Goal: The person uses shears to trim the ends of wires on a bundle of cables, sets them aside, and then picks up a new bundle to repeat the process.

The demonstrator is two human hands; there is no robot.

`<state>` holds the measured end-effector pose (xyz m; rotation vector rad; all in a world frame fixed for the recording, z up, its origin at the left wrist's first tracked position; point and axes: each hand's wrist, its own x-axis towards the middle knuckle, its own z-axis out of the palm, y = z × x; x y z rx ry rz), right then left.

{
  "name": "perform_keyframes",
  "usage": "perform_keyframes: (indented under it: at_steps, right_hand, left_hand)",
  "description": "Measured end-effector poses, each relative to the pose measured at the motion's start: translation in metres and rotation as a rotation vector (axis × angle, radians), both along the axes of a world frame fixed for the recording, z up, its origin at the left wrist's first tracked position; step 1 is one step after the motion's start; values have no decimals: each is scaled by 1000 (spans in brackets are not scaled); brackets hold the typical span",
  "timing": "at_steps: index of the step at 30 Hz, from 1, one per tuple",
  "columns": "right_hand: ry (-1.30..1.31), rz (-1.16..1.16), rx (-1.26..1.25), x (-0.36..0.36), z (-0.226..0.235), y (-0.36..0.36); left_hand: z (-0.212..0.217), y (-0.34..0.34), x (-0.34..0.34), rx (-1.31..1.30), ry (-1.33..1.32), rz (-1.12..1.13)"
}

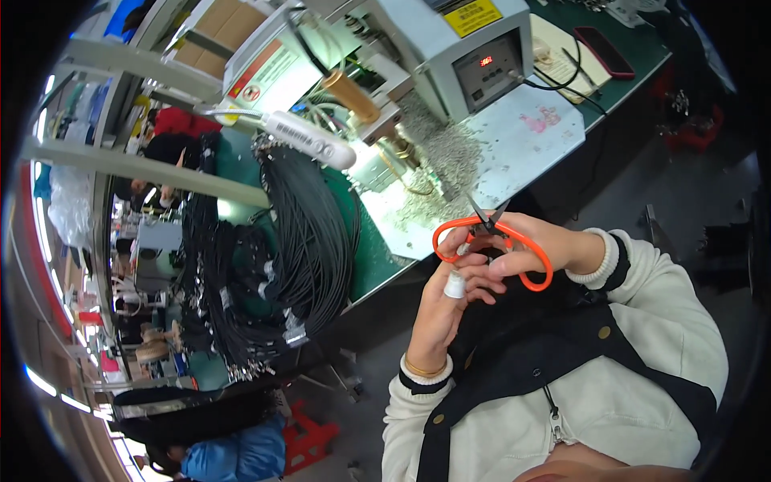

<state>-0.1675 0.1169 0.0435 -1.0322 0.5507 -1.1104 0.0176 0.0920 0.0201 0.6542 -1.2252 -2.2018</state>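
My right hand [540,241] is closed on a pair of scissors with orange loop handles [547,269]. Their dark blades [487,218] point away from me, slightly parted. Just left of and below them is my left hand [438,309], its fingers curled in against those of my right hand. A white wrap [454,285] covers part of one of its fingers. Whatever the left fingers pinch, if anything, is hidden among the overlapping fingers. Both hands are in front of the bench's near edge, over my dark apron [530,345].
Beyond my hands stands a bench machine [361,104] with grey scraps [446,153] around it. A grey control box [482,72] with a red display sits behind. Bundled black cables [309,233] lie left on the green bench. A white lamp [309,138] overhangs them. A red stool [309,434] is lower left.
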Motion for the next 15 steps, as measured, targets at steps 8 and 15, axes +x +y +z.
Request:
perform_keyframes:
  at_steps: [8,15]
  right_hand:
    - [324,180,18,5,-8,-18]
    - [282,162,225,-29,-43,-31]
  left_hand:
    - [-7,-7,32,104,34,265]
    - [13,6,30,-155,-85,534]
